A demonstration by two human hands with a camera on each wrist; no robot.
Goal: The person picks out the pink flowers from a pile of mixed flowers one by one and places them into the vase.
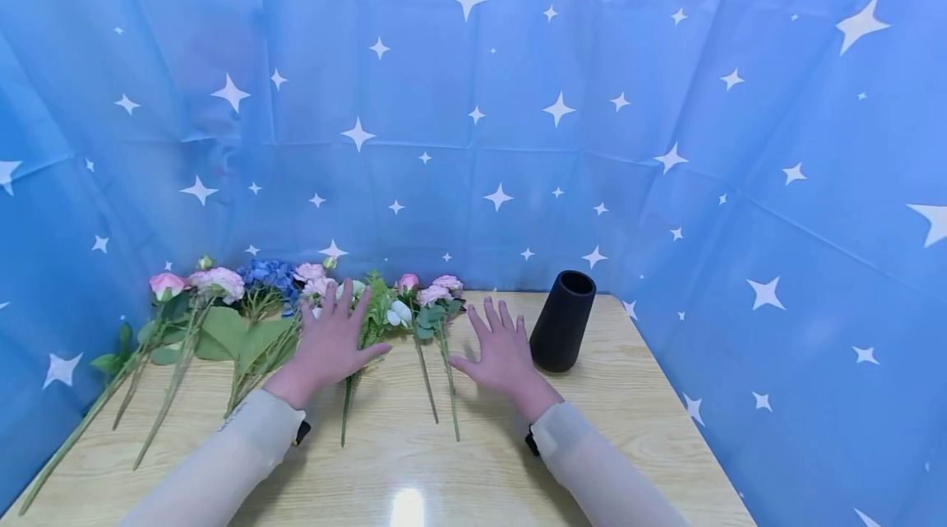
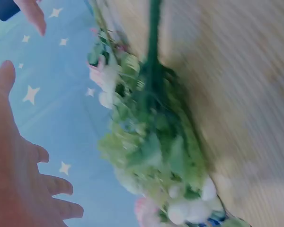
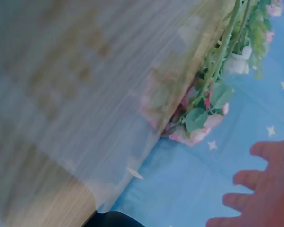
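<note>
Both hands reach forward over the table with fingers spread, and neither holds anything. My left hand (image 1: 330, 344) overlaps the middle of the flower row in the head view. Near it are a green leafy stem (image 1: 378, 305), also large in the left wrist view, and pale pink carnations (image 1: 314, 280). My right hand (image 1: 503, 353) is between the rightmost pink flower stem (image 1: 447, 346) and a black tapered vase (image 1: 561, 321). The vase stands upright with its round mouth showing. In the right wrist view, pink and white flowers (image 3: 199, 135) lie beyond the fingers.
Farther left lie a blue hydrangea (image 1: 270, 275), a pale pink bloom (image 1: 219, 284) and a pink rose (image 1: 168, 286), their long stems pointing toward the front left. A blue curtain with white stars (image 1: 444, 99) rises behind the wooden table (image 1: 473, 469).
</note>
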